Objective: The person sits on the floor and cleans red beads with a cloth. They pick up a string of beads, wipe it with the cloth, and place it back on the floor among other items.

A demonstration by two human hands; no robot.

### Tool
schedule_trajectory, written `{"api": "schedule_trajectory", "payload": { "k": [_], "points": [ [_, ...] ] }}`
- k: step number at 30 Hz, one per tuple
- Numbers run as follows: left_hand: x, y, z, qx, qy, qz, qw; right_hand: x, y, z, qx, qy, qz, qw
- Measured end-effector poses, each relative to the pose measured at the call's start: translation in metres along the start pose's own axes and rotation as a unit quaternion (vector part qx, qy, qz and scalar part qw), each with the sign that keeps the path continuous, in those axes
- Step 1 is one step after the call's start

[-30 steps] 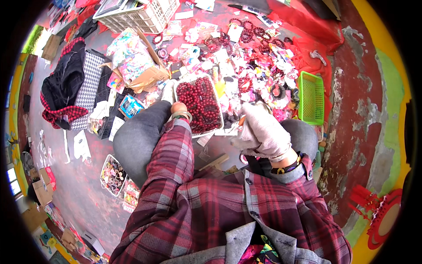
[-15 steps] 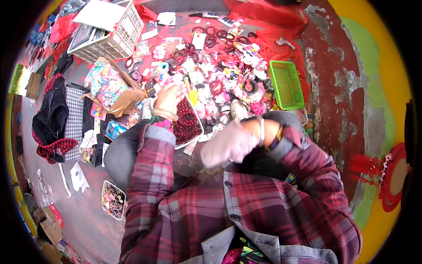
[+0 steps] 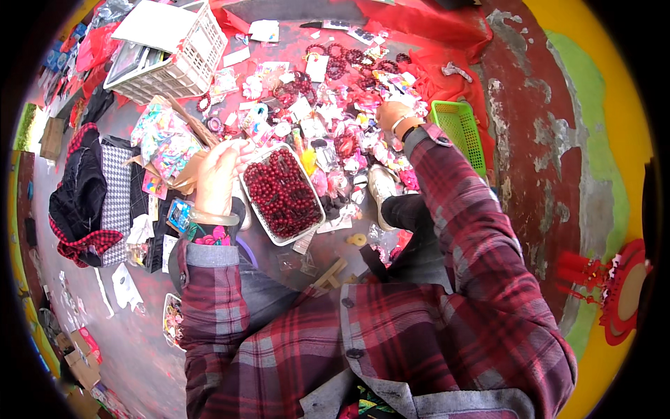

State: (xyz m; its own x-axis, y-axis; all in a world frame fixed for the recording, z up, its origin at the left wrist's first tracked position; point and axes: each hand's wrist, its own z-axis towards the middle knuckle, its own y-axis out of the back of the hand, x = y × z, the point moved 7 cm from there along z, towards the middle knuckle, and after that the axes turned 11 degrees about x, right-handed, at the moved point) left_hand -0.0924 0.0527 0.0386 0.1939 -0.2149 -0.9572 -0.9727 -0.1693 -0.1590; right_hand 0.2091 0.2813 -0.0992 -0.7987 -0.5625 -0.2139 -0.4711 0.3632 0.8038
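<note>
My left hand [image 3: 218, 174] is at the left side of a white basket [image 3: 320, 222], palm turned up, fingers stretched out and holding nothing. Dark red beaded bracelets [image 3: 283, 192] fill that basket. Reaching forward over the right part of a heap of hair accessories and small trinkets [image 3: 328, 143], my right hand [image 3: 394, 115] shows its back. Its fingers are turned down and hidden, so whether they grip anything does not show. More dark red bead bracelets [image 3: 336, 64] lie at the far side of the heap.
Right of the heap stands a green plastic basket [image 3: 457, 129], partly behind my right arm. On the left are a cardboard box of colourful packets [image 3: 167, 143], a white crate [image 3: 160, 77] and a dark jacket [image 3: 77, 195]. A small basket of trinkets [image 3: 171, 318] sits by my left leg.
My right hand has swung from my lap out over the heap; the pale pink thing seen there earlier no longer shows. My left hand has moved left and nearer, off the beaded basket.
</note>
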Motion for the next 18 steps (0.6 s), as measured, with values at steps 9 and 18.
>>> {"api": "schedule_trajectory", "payload": {
  "k": [9,18],
  "points": [
    [-0.008,-0.021,0.007,0.032,-0.009,0.068,0.997,0.048,-0.105,0.026,0.166,-0.025,0.11,0.98],
    [-0.008,-0.028,0.017,0.041,0.015,0.124,0.991,0.059,-0.157,0.077,0.142,-0.138,0.406,0.892]
  ]
}}
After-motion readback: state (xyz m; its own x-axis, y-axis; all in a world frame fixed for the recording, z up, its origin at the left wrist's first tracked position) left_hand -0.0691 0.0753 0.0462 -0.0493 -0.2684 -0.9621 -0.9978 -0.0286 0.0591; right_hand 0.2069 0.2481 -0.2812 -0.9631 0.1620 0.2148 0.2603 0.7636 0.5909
